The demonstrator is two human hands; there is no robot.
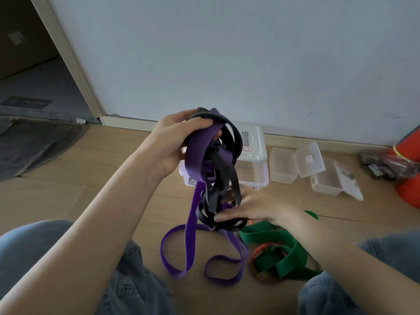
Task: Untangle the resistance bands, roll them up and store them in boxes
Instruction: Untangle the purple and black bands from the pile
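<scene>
Above the wooden floor [68,196], the left hand [175,142] grips the top of a knot of purple band [193,201] and black band [229,169], holding it up. Lower right, the right hand [254,208] pinches the knot's dangling black loops. Purple loops trail onto the floor; near right lie a green band [286,253] and orange band [259,248]. Farther off, clear boxes [284,164] stand open by the wall [227,53].
</scene>
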